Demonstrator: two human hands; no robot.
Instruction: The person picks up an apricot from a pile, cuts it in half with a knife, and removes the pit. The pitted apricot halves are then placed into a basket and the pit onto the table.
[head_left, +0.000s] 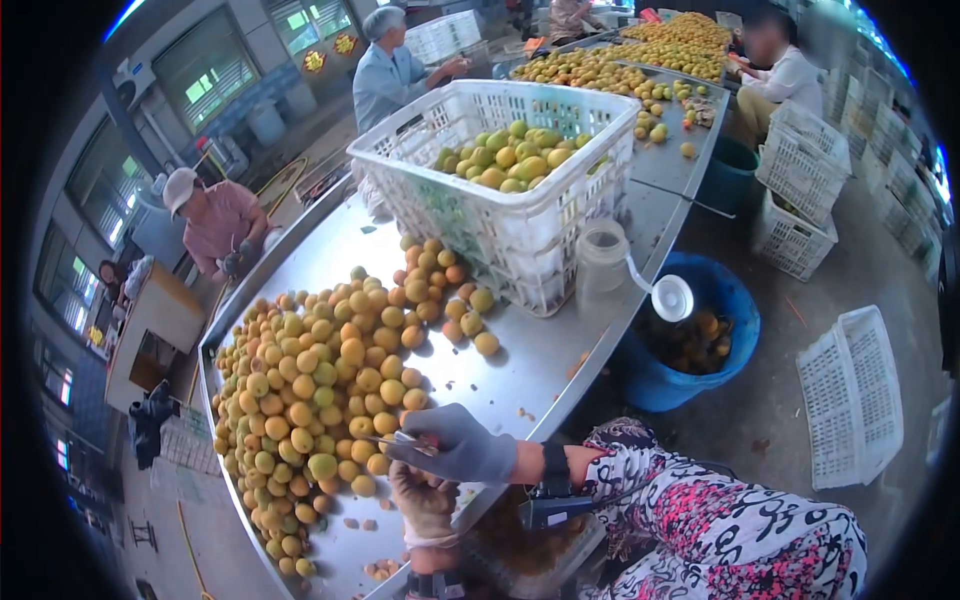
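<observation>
My right hand [450, 445], in a grey glove, is closed on a small knife [408, 440] whose thin metal tip points left over the fruit. Just below it, my left hand [425, 508], in a pale glove, has its fingers curled; what they hold is too small to make out. Both hands are at the near edge of the metal table [480, 395]. Beside them lies a large pile of yellow-orange fruit [310, 390]. Small pieces [383, 568] lie on the metal near my left hand.
A white crate [530, 250] of greener fruit and a clear plastic jar [602, 265] stand on the table. Beside it are a blue bucket [740, 340] and an upturned white crate [852, 400]. People [215, 225] sit around the tables. More crates [805, 160] stand right.
</observation>
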